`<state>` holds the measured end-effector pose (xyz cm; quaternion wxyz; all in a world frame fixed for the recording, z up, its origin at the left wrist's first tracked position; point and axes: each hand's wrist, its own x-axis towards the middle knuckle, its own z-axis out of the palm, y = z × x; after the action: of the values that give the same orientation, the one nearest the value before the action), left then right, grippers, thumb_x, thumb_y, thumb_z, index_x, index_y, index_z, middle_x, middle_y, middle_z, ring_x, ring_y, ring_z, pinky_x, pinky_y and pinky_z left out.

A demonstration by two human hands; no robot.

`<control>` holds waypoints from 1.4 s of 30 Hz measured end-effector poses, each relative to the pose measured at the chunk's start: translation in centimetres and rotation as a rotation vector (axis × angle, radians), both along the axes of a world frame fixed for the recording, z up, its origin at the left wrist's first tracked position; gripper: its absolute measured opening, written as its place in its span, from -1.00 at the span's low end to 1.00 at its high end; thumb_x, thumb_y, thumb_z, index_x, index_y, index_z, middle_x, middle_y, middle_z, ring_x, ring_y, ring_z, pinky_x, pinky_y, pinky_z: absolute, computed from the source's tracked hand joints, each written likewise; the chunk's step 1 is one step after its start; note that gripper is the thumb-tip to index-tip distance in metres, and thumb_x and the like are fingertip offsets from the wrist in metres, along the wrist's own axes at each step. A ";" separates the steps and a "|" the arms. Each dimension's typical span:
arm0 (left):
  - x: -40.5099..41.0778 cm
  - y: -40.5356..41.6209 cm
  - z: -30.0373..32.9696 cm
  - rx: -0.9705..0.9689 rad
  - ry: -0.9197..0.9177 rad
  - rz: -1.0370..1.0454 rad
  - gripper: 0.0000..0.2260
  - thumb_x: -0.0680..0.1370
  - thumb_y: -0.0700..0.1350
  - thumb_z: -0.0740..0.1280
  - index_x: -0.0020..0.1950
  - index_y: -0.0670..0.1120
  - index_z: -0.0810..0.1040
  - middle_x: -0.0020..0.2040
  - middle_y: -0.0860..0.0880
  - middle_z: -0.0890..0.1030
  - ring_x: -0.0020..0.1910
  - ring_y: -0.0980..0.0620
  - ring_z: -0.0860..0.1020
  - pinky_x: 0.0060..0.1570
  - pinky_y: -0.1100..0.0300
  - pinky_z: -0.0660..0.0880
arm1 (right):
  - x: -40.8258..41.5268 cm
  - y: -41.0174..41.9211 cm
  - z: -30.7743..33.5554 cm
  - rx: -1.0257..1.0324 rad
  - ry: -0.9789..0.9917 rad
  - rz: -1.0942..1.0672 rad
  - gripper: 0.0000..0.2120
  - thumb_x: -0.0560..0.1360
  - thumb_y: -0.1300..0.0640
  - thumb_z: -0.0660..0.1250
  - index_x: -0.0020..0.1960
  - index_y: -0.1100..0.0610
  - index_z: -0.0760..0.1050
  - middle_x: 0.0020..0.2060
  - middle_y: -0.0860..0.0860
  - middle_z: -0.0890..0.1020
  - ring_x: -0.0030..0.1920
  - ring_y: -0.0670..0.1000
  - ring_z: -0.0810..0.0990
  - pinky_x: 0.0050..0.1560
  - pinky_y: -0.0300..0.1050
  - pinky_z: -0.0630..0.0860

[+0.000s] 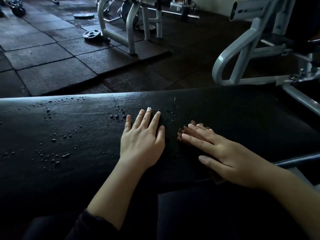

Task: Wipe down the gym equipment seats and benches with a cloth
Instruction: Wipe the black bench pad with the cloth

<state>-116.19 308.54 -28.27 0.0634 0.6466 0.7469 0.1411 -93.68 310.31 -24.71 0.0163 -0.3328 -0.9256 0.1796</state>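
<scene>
- Head view: the black padded bench (69, 129) stretches across the frame, its vinyl beaded with water droplets (58, 155), thickest on the left half and along the far edge.
- The right hand (223, 153) lies flat with straight fingers pressing a brown cloth (183, 134) onto the pad; the cloth's ruffled edge shows past the fingertips and a corner hangs off the near edge under the wrist.
- The left hand (143, 135) rests open just beside it, fingers spread flat on the wet vinyl, holding nothing.
- Behind, weight plates (91, 34) lie on the rubber floor tiles (43, 56) near a white machine frame (242, 49).
- To wipe well, I judge the cloth should sweep leftward in long overlapping passes under even palm pressure, with the left hand lifted out of the path.
- Bunched folds would smear rather than lift; spreading the cloth flatter should gather droplets better.
</scene>
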 end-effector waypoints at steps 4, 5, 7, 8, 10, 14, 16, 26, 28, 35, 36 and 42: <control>0.1 -0.1 -0.2 0.003 -0.003 0.014 -0.48 0.64 0.13 -0.13 0.58 0.06 -0.12 0.58 0.12 -0.16 0.52 0.20 -0.24 0.48 0.10 -0.34 | -1.0 0.2 -0.7 0.129 -0.036 0.018 -0.51 0.57 -0.14 -0.10 0.50 -0.25 0.01 0.52 -0.22 -0.07 0.49 -0.27 -0.20 0.43 -0.39 -0.26; 0.1 0.0 -0.2 0.003 -0.005 0.017 -0.48 0.64 0.13 -0.14 0.58 0.05 -0.13 0.58 0.12 -0.17 0.52 0.21 -0.24 0.48 0.10 -0.34 | -1.7 0.3 -1.0 0.149 -0.031 -0.006 -0.49 0.55 -0.14 -0.14 0.51 -0.21 0.02 0.53 -0.19 -0.03 0.49 -0.25 -0.17 0.45 -0.35 -0.24; 0.1 0.0 -0.2 0.002 -0.011 0.019 -0.49 0.65 0.11 -0.15 0.58 0.05 -0.13 0.57 0.13 -0.17 0.52 0.21 -0.24 0.47 0.11 -0.34 | -3.8 0.9 -1.4 0.161 0.002 -0.066 -0.46 0.53 -0.14 -0.17 0.51 -0.17 0.03 0.53 -0.14 0.02 0.51 -0.20 -0.14 0.47 -0.29 -0.22; 0.1 0.0 -0.2 0.001 -0.009 0.018 -0.49 0.65 0.10 -0.15 0.58 0.05 -0.14 0.57 0.13 -0.18 0.52 0.21 -0.24 0.47 0.11 -0.34 | -4.9 1.7 -1.4 0.154 0.015 -0.106 -0.46 0.54 -0.13 -0.17 0.51 -0.15 0.02 0.53 -0.13 0.02 0.51 -0.18 -0.13 0.47 -0.28 -0.23; 0.1 -0.1 -0.2 0.004 0.005 0.016 -0.49 0.65 0.10 -0.15 0.58 0.04 -0.14 0.57 0.13 -0.18 0.52 0.21 -0.24 0.48 0.11 -0.33 | -7.0 4.4 -1.5 0.138 0.017 -0.189 -0.50 0.59 -0.05 -0.11 0.53 -0.10 0.01 0.54 -0.07 0.00 0.53 -0.10 -0.13 0.45 -0.25 -0.24; 0.1 0.0 -0.3 0.011 0.007 0.014 -0.49 0.65 0.11 -0.13 0.58 0.05 -0.13 0.57 0.13 -0.17 0.52 0.20 -0.23 0.49 0.10 -0.32 | -8.3 10.8 -0.8 0.101 -0.030 -0.384 -0.53 0.65 0.12 -0.04 0.55 0.05 0.00 0.54 0.02 0.00 0.53 -0.03 -0.10 0.45 -0.18 -0.20; 0.1 -0.1 -0.3 0.014 0.000 0.011 -0.49 0.65 0.11 -0.13 0.58 0.05 -0.14 0.57 0.13 -0.17 0.52 0.21 -0.24 0.48 0.10 -0.32 | -6.7 12.2 -0.7 0.078 0.002 -0.499 -0.52 0.65 0.09 -0.04 0.55 0.04 -0.01 0.55 0.01 -0.01 0.53 -0.04 -0.11 0.46 -0.14 -0.16; 0.2 0.1 -0.6 0.034 0.013 0.013 -0.37 0.50 0.15 -0.27 0.58 0.04 -0.11 0.58 0.11 -0.15 0.53 0.18 -0.21 0.48 0.10 -0.32 | -8.2 6.1 -1.6 0.152 0.078 -0.310 -0.53 0.64 0.05 0.02 0.52 -0.13 0.04 0.54 -0.05 -0.01 0.53 -0.06 -0.13 0.44 -0.20 -0.23; 0.1 0.1 -0.6 0.042 0.020 0.011 -0.37 0.50 0.15 -0.26 0.58 0.05 -0.11 0.58 0.11 -0.14 0.53 0.18 -0.20 0.48 0.11 -0.32 | -9.8 8.8 -1.4 0.127 0.080 -0.279 -0.54 0.63 0.09 0.04 0.51 -0.12 0.10 0.53 -0.06 0.05 0.53 -0.06 -0.07 0.43 -0.22 -0.20; 0.2 -0.1 -0.6 0.056 0.012 0.010 -0.38 0.51 0.15 -0.26 0.58 0.06 -0.11 0.58 0.13 -0.14 0.53 0.19 -0.21 0.47 0.12 -0.33 | -5.4 15.0 -0.8 0.070 0.082 -0.494 -0.55 0.63 0.12 0.03 0.49 -0.11 0.17 0.53 -0.05 0.11 0.52 -0.06 0.01 0.47 -0.07 -0.04; 0.2 0.0 -0.6 0.056 0.009 0.010 -0.38 0.51 0.15 -0.26 0.58 0.06 -0.12 0.58 0.13 -0.14 0.53 0.19 -0.21 0.47 0.12 -0.33 | -4.8 14.0 -0.9 0.072 0.076 -0.500 -0.55 0.63 0.12 0.03 0.50 -0.10 0.15 0.53 -0.05 0.09 0.52 -0.05 -0.01 0.47 -0.06 -0.06; 0.3 0.0 -0.7 0.072 0.019 0.009 -0.33 0.47 0.15 -0.35 0.58 0.04 -0.10 0.58 0.10 -0.12 0.54 0.16 -0.19 0.47 0.10 -0.32 | -6.5 8.5 -1.5 0.107 0.111 -0.287 -0.54 0.63 0.10 0.07 0.50 -0.14 0.13 0.53 -0.13 0.07 0.52 -0.11 -0.07 0.47 -0.15 -0.14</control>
<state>-115.86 308.51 -28.99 0.0324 0.6464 0.7449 0.1622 -100.14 318.76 -26.23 0.1108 -0.4499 -0.8745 0.1438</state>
